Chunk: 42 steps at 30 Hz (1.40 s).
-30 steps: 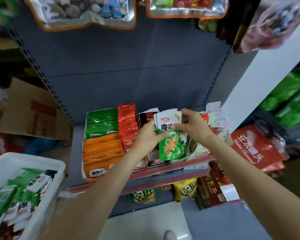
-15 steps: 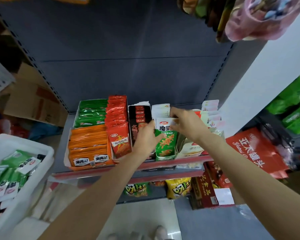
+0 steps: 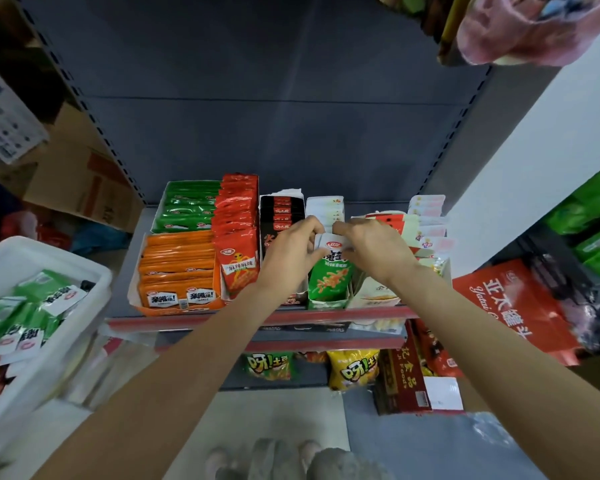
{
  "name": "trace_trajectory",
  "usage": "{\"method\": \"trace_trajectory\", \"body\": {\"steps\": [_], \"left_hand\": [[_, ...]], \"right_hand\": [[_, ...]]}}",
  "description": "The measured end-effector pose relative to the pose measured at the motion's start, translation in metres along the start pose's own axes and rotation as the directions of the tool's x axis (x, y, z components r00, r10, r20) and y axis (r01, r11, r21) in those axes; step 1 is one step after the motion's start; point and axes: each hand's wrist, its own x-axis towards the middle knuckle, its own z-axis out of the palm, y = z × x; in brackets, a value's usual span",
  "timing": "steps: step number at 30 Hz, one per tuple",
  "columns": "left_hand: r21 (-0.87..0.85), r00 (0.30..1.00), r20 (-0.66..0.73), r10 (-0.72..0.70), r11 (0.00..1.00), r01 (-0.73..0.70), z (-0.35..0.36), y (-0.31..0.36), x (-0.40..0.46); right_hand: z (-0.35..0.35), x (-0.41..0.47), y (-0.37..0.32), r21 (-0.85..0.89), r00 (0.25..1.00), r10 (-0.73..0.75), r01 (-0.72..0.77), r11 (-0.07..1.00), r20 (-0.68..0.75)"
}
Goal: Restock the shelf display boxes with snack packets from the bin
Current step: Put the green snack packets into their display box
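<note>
Your left hand (image 3: pixel 297 249) and right hand (image 3: pixel 369 251) both pinched the top of the green snack packet (image 3: pixel 329 275), standing at the front of its display box (image 3: pixel 326 301), just right of the black packets (image 3: pixel 281 211). You did best seating it upright, pressed back snugly.

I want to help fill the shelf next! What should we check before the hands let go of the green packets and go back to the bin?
1. Green packets standing in their own display box: ok, upright behind the box's front lip.
2. Both hands holding the packet tops: ok, left hand and right hand curl round them.
3. Packets pushed fully down: cannot tell, the hands cover the tops.
4. Neighbouring red packets undisturbed: ok, upright in their row.
5. More green packets left in the white bin: ok, several show inside.
6. Room for more behind the front packet: cannot tell, hidden by the hands.
</note>
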Motion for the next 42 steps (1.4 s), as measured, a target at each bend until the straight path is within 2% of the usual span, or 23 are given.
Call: {"method": "trace_trajectory", "body": {"steps": [4,9,13,16,20,24,27,31,35,38,42], "left_hand": [[0.028,0.999,0.032,0.033,0.999,-0.034,-0.002,0.004,0.001],[-0.011,0.998,-0.044,-0.033,0.999,0.033,0.003,-0.006,-0.007],[0.011,0.993,0.090,-0.073,0.997,0.073,0.006,-0.019,-0.016],[0.061,0.987,0.152,-0.052,0.997,0.043,0.009,-0.015,-0.018],[0.039,0.994,0.100,-0.038,0.999,0.035,0.006,-0.011,-0.014],[0.061,0.996,0.043,-0.077,0.995,0.075,0.006,-0.013,-0.014],[0.109,0.988,0.113,-0.103,0.990,0.090,0.004,-0.012,-0.012],[0.073,0.983,0.161,-0.089,0.994,0.078,-0.008,-0.013,-0.009],[-0.017,0.987,0.138,-0.087,0.996,0.090,-0.040,-0.023,-0.016],[0.088,0.995,0.076,-0.068,0.994,0.061,-0.077,-0.049,-0.029],[0.112,0.986,-0.067,-0.153,0.981,0.160,-0.139,-0.107,-0.059]], "right_hand": [[-0.001,-0.007,-0.005,-0.053,0.999,-0.030,0.028,0.998,-0.031],[0.000,-0.006,-0.012,-0.076,0.999,-0.032,0.031,0.997,-0.008],[0.011,-0.006,-0.021,-0.094,0.994,-0.041,0.050,0.994,0.104],[0.014,-0.005,-0.021,-0.079,0.988,-0.005,0.017,0.997,0.152],[0.011,-0.003,-0.015,0.107,0.991,0.060,-0.073,0.992,0.120],[0.016,-0.002,-0.016,0.044,0.986,0.144,-0.148,0.988,0.079],[0.015,0.003,-0.018,0.027,0.982,0.160,-0.163,0.986,0.105],[0.009,0.009,-0.015,0.207,0.975,0.119,-0.157,0.966,0.187],[0.006,0.016,-0.036,0.363,0.994,0.106,-0.113,0.925,0.039],[0.007,0.031,-0.072,0.432,0.995,0.080,-0.048,0.900,-0.055],[0.016,0.062,-0.147,0.489,0.998,0.024,0.010,0.872,-0.064]]}}
